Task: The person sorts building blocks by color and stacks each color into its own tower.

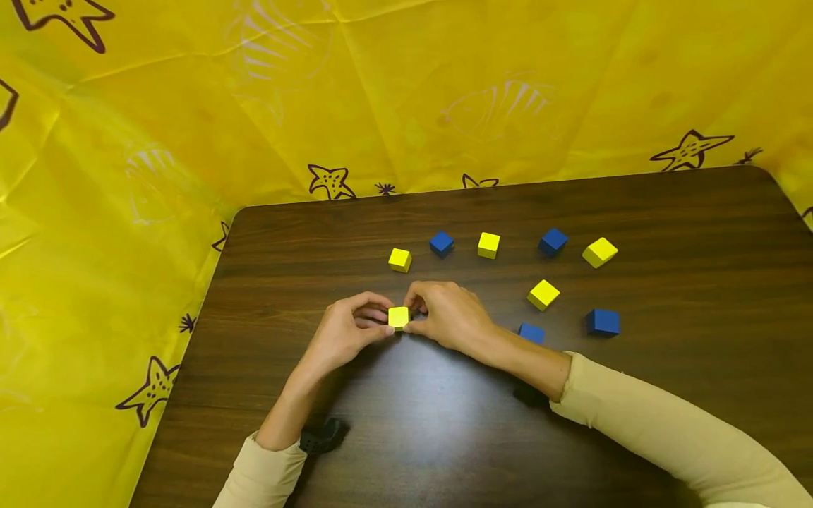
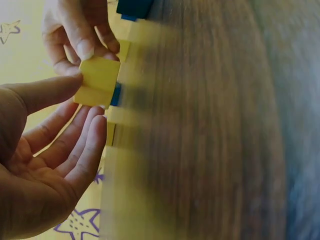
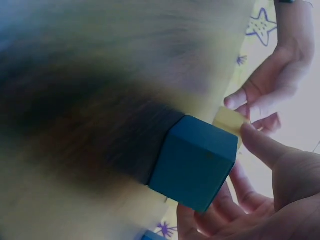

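Observation:
A yellow cube (image 1: 398, 318) is between both hands near the middle of the dark wooden table. From its left side my left hand (image 1: 339, 330) pinches it, the thumb at the near corner and the fingers behind. On the opposite side my right hand (image 1: 454, 315) grips it with thumb and fingertips. In the left wrist view the same yellow cube (image 2: 97, 82) shows a broad face, with a thumb tip from each hand at its edges. The right wrist view has a blue cube (image 3: 195, 160) close to the camera, partly covering the yellow cube (image 3: 230, 122).
Behind the hands stand a yellow cube (image 1: 400, 259), a blue cube (image 1: 441, 244) and several more of both colours. A blue cube (image 1: 531, 333) lies beside the right forearm, another blue cube (image 1: 603, 322) farther right. A yellow patterned cloth (image 1: 406, 99) hangs beyond the table (image 1: 286, 247).

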`<action>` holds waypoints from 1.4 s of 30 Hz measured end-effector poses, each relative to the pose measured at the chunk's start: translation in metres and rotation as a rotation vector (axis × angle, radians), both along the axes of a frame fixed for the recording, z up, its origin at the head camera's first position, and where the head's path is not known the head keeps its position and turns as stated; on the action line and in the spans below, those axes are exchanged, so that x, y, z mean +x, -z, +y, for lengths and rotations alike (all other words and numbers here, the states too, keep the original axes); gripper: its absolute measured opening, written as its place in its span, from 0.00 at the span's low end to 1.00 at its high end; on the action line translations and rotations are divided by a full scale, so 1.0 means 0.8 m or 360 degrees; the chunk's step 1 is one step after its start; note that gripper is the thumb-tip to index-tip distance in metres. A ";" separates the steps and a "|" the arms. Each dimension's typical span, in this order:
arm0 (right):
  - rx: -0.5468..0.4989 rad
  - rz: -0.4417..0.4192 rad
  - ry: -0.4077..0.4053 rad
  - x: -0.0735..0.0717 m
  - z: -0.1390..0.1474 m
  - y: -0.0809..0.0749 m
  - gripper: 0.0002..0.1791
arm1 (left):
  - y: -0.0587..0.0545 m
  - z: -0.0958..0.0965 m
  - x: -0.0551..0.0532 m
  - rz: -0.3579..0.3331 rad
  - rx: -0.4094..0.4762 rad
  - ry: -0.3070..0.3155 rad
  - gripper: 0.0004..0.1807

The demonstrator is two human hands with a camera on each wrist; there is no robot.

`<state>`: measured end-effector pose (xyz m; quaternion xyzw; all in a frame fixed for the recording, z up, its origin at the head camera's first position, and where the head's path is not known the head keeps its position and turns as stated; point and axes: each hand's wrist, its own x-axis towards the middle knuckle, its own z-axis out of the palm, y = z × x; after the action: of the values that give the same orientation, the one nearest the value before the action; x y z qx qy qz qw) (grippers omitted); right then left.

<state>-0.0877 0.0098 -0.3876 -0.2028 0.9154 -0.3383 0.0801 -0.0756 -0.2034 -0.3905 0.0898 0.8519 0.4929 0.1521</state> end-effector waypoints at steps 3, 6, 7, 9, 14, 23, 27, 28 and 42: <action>-0.0003 -0.0009 -0.0011 0.000 -0.004 -0.003 0.15 | -0.001 -0.007 0.000 -0.0009 0.0012 0.0025 0.17; 0.0002 -0.0017 -0.0016 0.000 -0.008 -0.004 0.15 | -0.002 -0.013 -0.002 0.0002 0.0027 0.0069 0.17; 0.0005 -0.0019 -0.0016 0.000 -0.010 -0.004 0.15 | -0.002 -0.015 -0.002 0.0003 0.0034 0.0082 0.17; 0.0010 -0.0024 -0.0019 0.000 -0.012 -0.004 0.15 | -0.002 -0.018 -0.003 -0.0002 0.0042 0.0100 0.17; 0.0016 -0.0036 -0.0048 0.000 -0.017 -0.005 0.15 | -0.001 -0.024 -0.006 -0.0059 0.0048 0.0116 0.17; 0.0069 -0.0050 -0.0132 0.000 -0.028 -0.005 0.16 | -0.001 -0.033 -0.008 -0.0145 0.0026 0.0170 0.17; 0.0107 -0.0060 -0.0131 0.001 -0.032 -0.002 0.16 | 0.002 -0.035 -0.008 -0.0154 0.0000 0.0180 0.17; 0.0112 -0.0059 -0.0130 0.000 -0.032 -0.002 0.16 | 0.002 -0.035 -0.008 -0.0154 -0.0002 0.0181 0.17; 0.0091 -0.0056 -0.0159 0.002 -0.028 -0.001 0.18 | 0.004 -0.034 -0.006 -0.0127 0.0001 0.0223 0.16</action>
<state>-0.0858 -0.0129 -0.3870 -0.2397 0.9120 -0.3111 0.1187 -0.0804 -0.2305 -0.3936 0.1295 0.8367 0.4846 0.2200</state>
